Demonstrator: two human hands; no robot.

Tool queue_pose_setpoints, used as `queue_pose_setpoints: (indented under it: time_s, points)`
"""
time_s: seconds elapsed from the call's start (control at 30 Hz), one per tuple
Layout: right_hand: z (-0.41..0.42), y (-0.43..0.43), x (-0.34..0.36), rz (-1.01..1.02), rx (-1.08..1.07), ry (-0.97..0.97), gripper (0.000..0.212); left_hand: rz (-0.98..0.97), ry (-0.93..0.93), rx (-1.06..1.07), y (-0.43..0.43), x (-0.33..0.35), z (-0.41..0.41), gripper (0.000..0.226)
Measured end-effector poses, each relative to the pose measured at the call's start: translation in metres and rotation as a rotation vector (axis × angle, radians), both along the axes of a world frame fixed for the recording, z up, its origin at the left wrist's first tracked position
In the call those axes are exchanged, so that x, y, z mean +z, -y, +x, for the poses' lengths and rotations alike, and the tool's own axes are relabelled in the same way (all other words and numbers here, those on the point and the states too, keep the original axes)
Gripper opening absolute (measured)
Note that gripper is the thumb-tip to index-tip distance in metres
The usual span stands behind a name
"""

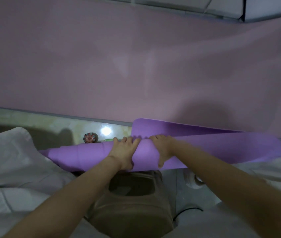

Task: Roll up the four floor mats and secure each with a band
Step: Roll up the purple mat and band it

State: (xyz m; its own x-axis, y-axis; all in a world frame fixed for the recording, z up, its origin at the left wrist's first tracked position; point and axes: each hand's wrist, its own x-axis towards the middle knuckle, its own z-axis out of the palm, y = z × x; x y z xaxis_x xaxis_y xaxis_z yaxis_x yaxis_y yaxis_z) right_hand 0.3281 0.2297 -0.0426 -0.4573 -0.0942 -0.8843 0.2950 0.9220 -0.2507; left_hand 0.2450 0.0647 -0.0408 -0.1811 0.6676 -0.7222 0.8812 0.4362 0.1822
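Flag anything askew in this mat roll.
The purple foam mat roll is wound crooked: its left end steps down narrower, telescoping, while its right side fans out loose and wide. The left hand and right hand hold it near the middle.

A purple mat [85, 156] lies partly rolled at the near side; a pink mat [136, 66] lies spread flat beyond it.

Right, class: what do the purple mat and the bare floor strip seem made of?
Purple mat: likely soft foam or rubber, matte; it curls smoothly without creasing. Floor strip: probably polished stone or tile, glossy; it mirrors a light.
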Motion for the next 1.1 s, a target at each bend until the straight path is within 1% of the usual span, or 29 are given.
queue_pose_setpoints:
  time_s: [0.07,0.13,0.2,0.27,0.43,0.5,0.6,0.73,0.87,0.97,1.03,1.1]
  points:
    - [0.024,0.015,-0.001,0.141,0.092,-0.152,0.121,-0.03,0.007,-0.007,-0.004,-0.002,-0.004,0.105]
    - [0.043,0.023,-0.006,0.215,0.087,-0.291,0.118,-0.051,0.026,-0.015,-0.007,-0.004,-0.007,0.107]
    - [0.05,0.021,-0.011,0.2,0.048,-0.366,0.112,-0.067,0.047,-0.018,-0.008,-0.006,-0.009,0.107]
    - [0.044,0.014,-0.015,0.162,0.036,-0.38,0.106,-0.08,0.057,-0.022,-0.01,-0.005,-0.011,0.107]
    - [0.02,0.006,-0.01,0.138,0.072,-0.302,0.101,-0.142,0.115,-0.017,-0.017,0.0,-0.017,0.11]
    - [0.014,0.003,-0.006,0.139,0.094,-0.278,0.098,-0.103,0.109,0.004,-0.013,0.005,-0.013,0.106]
    - [0.006,-0.001,0.001,0.149,0.143,-0.248,0.094,0.036,0.006,0.037,0.006,0.012,0.005,0.105]
    - [-0.006,-0.003,0.005,0.16,0.227,-0.126,0.103,0.051,-0.115,-0.036,0.03,0.018,0.031,0.117]
    - [-0.02,-0.01,0.01,0.061,0.153,0.107,0.11,0.086,-0.12,-0.053,0.027,0.017,0.035,0.117]
    - [-0.027,-0.01,0.009,0.05,0.096,0.227,0.12,0.079,-0.084,-0.062,0.019,0.012,0.026,0.114]
    - [-0.023,-0.007,0.007,0.042,0.039,0.242,0.123,0.062,-0.042,-0.054,0.013,0.007,0.019,0.113]
    - [-0.008,-0.004,0.006,0.044,-0.009,0.153,0.122,0.041,-0.007,-0.066,0.006,0.002,0.011,0.114]
